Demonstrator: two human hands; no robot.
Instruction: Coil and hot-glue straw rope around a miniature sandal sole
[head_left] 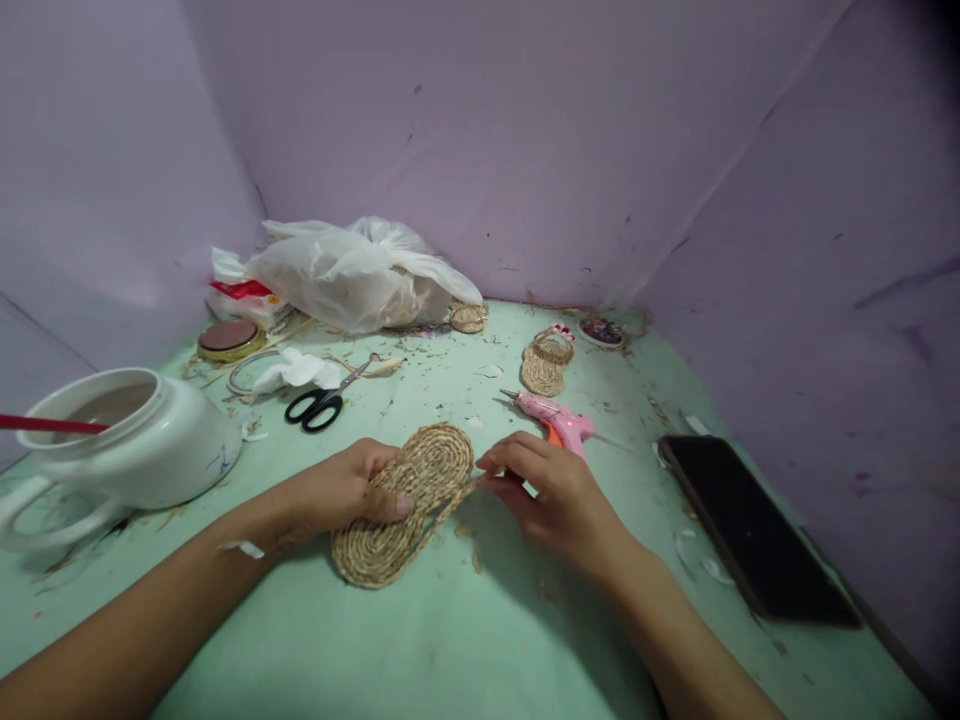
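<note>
A woven straw sole (439,455), coiled in two joined ovals, is held above the green table by my left hand (360,490), whose thumb presses on its upper face. At the sole's right edge my right hand (551,490) pinches a thin braided straw cord (450,508). Along that edge the cord stands a little apart from the sole, leaving a narrow gap. Just beyond my right hand lies a pink glue gun (559,415) with an orange trigger, its nozzle pointing left. A small finished straw slipper (546,362) rests farther back.
Black-handled scissors (319,405) lie left of centre, near white tissue (300,372). A white pot (180,440) with a red stick stands at left, a phone (757,540) at right. A plastic bag (360,275), a round tin (231,338) and a small dish (602,333) sit at the back.
</note>
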